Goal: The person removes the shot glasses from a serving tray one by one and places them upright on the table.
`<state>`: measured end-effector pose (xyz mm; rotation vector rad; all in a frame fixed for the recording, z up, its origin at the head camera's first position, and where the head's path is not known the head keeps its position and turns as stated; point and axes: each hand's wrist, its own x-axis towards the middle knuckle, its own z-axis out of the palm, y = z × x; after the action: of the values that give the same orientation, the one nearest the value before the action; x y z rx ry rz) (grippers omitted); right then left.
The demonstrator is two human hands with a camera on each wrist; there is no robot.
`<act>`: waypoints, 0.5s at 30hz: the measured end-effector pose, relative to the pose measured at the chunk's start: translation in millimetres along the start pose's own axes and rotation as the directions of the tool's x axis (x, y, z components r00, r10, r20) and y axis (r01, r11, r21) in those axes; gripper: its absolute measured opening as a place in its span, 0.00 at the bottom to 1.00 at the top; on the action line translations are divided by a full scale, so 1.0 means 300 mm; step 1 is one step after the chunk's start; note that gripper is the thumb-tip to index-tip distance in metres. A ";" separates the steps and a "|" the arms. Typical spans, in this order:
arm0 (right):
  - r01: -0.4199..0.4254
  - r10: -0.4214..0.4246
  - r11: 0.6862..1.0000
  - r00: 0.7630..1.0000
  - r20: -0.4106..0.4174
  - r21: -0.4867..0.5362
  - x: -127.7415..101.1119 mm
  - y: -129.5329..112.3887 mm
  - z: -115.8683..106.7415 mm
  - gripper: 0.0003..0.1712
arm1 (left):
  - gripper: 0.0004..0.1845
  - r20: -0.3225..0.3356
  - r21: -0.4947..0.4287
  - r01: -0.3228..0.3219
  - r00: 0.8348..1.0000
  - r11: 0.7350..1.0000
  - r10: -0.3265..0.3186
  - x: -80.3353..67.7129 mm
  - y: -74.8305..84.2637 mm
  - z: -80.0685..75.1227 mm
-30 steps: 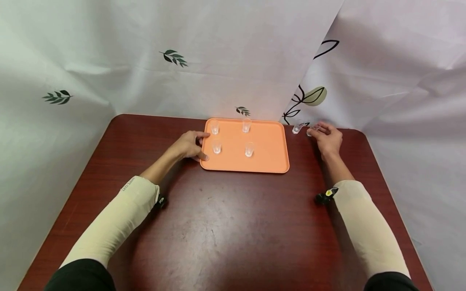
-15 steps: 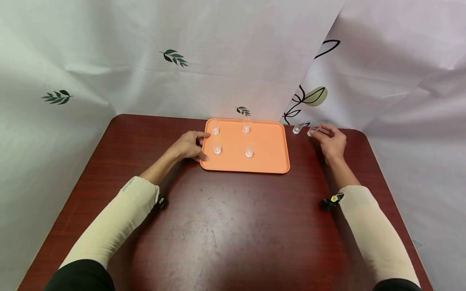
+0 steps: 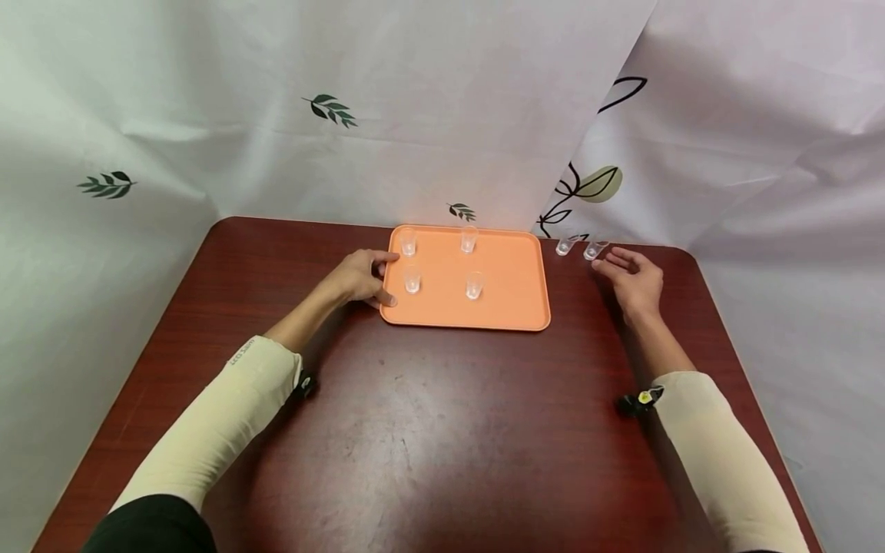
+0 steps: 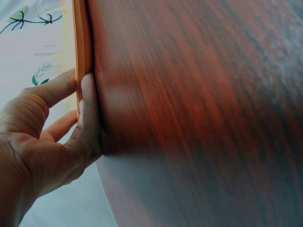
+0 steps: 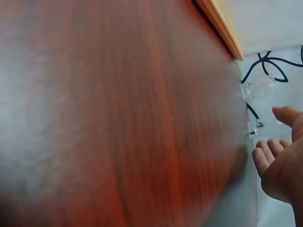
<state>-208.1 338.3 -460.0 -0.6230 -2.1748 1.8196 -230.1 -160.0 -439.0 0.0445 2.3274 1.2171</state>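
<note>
On the orange tray [image 3: 512,284] stand four-square small clear cups, among them a front right cup [image 3: 474,286] and a back left cup [image 3: 409,243]. At the tray's left end, my left hand [image 3: 361,275] grips the edge, thumb near the front corner; the left wrist view shows the fingers around the tray edge [image 4: 81,42]. Right of the tray, two more clear cups stand upright near the table's back edge: one nearer the tray [image 3: 565,246] and one farther right [image 3: 594,250]. My right hand [image 3: 632,284] is just beside the farther cup, fingers relaxed and holding nothing.
The dark red-brown wooden table [image 3: 442,430] stretches toward me from the tray. A pale cloth [image 3: 415,115] with leaf prints hangs right behind the table's back edge and along both sides.
My right hand has let go of the far right cup and drawn back toward the right and nearer me; the cup stays standing. My left hand and the tray keep their place.
</note>
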 end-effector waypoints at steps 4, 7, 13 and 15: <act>0.004 -0.004 1.000 1.000 -0.001 -0.012 -0.020 0.010 -0.007 0.33 | 0.54 0.002 0.002 -0.001 1.000 1.000 0.001 -0.003 0.001 0.005; 0.003 -0.003 1.000 1.000 0.012 0.007 -0.035 0.012 -0.010 0.34 | 0.54 0.005 -0.005 -0.002 1.000 1.000 0.002 -0.004 0.001 0.004; 0.012 -0.015 0.998 0.998 0.053 0.058 -0.067 0.001 0.000 0.32 | 0.54 0.008 -0.018 0.000 1.000 1.000 0.000 0.003 -0.001 -0.001; 0.023 -0.028 0.998 0.997 0.071 0.064 -0.078 -0.003 0.010 0.31 | 0.54 0.010 -0.017 -0.001 1.000 1.000 0.001 0.003 0.000 -0.002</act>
<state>-188.8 324.7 -457.7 -0.5223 -2.1502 1.9171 -231.1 -160.2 -439.1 0.0456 2.3084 1.2335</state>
